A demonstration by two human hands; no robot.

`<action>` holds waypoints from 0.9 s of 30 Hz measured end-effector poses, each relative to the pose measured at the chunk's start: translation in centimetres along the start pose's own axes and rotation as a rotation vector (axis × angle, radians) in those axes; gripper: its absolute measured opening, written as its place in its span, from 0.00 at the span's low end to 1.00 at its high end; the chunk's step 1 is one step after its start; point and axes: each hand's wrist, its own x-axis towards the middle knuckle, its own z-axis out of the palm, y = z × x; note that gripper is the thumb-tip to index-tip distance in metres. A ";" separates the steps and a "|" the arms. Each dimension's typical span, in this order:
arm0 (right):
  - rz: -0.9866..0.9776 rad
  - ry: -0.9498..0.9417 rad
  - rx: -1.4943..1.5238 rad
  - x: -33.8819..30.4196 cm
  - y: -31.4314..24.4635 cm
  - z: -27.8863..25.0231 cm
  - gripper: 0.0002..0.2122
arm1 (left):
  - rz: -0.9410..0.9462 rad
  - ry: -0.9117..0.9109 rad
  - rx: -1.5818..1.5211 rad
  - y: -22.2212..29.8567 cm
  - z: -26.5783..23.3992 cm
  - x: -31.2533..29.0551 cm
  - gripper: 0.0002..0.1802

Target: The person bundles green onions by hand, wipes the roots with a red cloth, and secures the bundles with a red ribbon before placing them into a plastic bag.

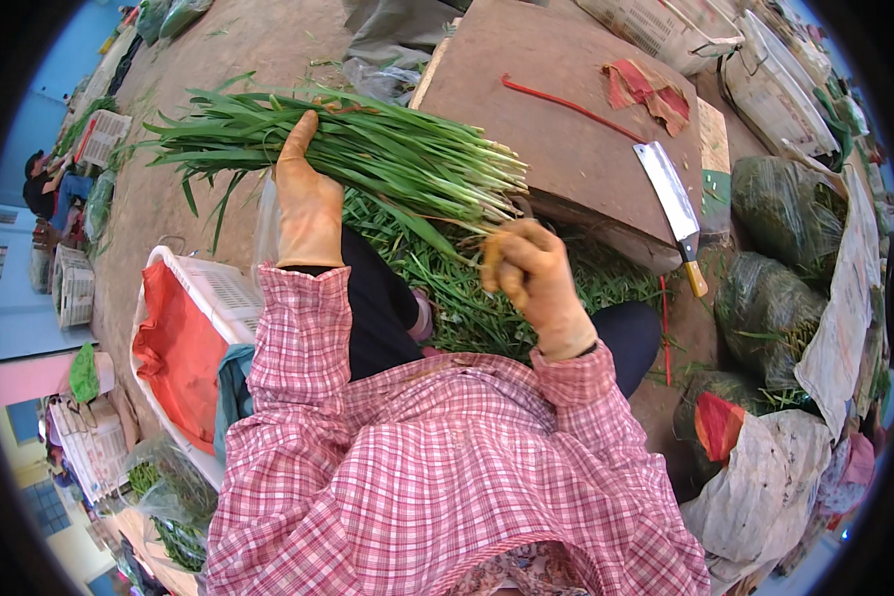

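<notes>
My left hand [308, 194], in a tan rubber glove, is closed around a thick bunch of garlic chives [387, 149]. The thumb lies over the top of the bunch. Its green leaf tips point left and its pale stem ends point right. Just below those stem ends is my right hand [534, 283], gloved too, with its fingers curled together. What they pinch, if anything, is too small to make out. Beneath both hands, a heap of loose green leaves [467, 293] lies between my knees.
A low brown board [566, 119] stands ahead, bearing a red strap [566, 107], a torn red cloth [648, 94] and a cleaver [671, 204] at its right edge. Plastic bags of greens [787, 209] line the right. A white crate [214, 288] with red lining [179, 353] sits at my left.
</notes>
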 end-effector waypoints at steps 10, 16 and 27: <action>0.123 0.407 -1.381 -4.3 1.5 -10.4 0.20 | -0.026 0.008 -0.020 1.9 -0.9 1.8 0.13; 0.174 0.121 -0.510 0.0 2.8 -1.7 0.19 | -0.034 0.062 -0.012 0.8 0.3 0.6 0.13; -0.152 0.224 -0.349 1.8 0.7 -4.3 0.34 | -0.044 0.036 -0.040 2.7 -1.3 1.8 0.12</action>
